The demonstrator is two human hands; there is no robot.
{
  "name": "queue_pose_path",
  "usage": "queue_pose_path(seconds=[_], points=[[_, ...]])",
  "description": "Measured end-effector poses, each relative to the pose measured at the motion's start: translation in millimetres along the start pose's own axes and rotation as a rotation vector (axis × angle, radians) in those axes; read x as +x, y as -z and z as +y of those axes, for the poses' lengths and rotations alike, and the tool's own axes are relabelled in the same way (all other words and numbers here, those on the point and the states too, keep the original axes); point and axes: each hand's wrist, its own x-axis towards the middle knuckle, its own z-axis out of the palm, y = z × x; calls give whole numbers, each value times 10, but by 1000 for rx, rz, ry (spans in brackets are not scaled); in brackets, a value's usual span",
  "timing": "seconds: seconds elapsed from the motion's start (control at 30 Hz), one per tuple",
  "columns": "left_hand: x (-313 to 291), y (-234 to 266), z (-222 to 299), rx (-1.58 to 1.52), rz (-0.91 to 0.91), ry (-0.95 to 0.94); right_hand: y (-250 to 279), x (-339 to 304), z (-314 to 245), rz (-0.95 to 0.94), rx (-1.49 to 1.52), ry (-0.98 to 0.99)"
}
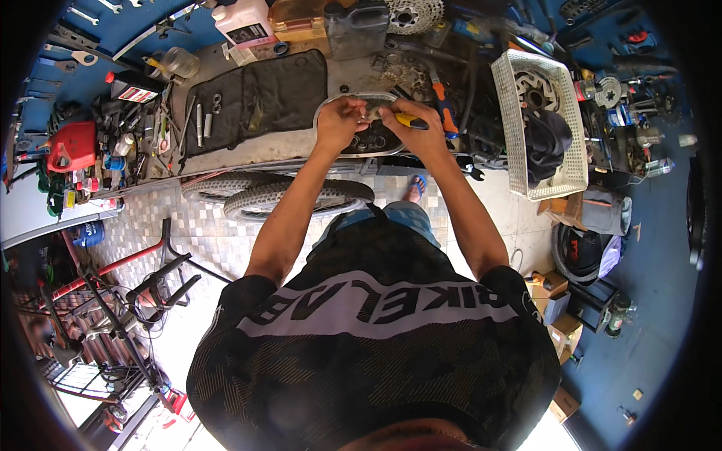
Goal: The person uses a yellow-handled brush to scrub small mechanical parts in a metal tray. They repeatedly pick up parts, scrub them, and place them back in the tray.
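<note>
Over a metal tray (319, 113) on the workbench, my two hands are close together. My left hand (341, 122) is closed, its fingertips pinching a small part too little to make out. Closed around a tool with a yellow-and-black handle (411, 122), my right hand (421, 135) has its fingertips against the same spot. The tool's working end is hidden, so its exact kind does not show. Small ring-shaped parts (368, 143) lie in the tray below my hands. An orange-and-blue handled tool (444, 109) rests just right of my right hand.
A dark mat (259, 101) covers the bench at left. Bottles (244, 22) and a cassette sprocket (414, 13) stand at the back. At right is a white basket (519, 135) with a dark cloth. Bicycle wheels (297, 199) sit below the bench edge; a red frame (113, 267) stands left.
</note>
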Motion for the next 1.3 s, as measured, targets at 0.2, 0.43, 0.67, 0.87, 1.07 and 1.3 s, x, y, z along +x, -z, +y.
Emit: queue_pose_path(seconds=[0.2,0.43,0.67,0.87,1.07,1.3], points=[[20,22,-2,-12,-24,47,71,12,-80,-42,-61,130],[26,3,1,-10,-26,71,134,-7,-101,-121,-109,161],[43,11,-5,-22,-54,59,125,-46,98,-62,-167,119],[9,71,-35,-227,-90,85,122,-187,179,-213,-357,9],[6,64,-93,-97,-80,-21,56,-126,331,-50,-162,-382],[-26,55,-33,264,27,3,-77,-9,141,-26,139,-284]])
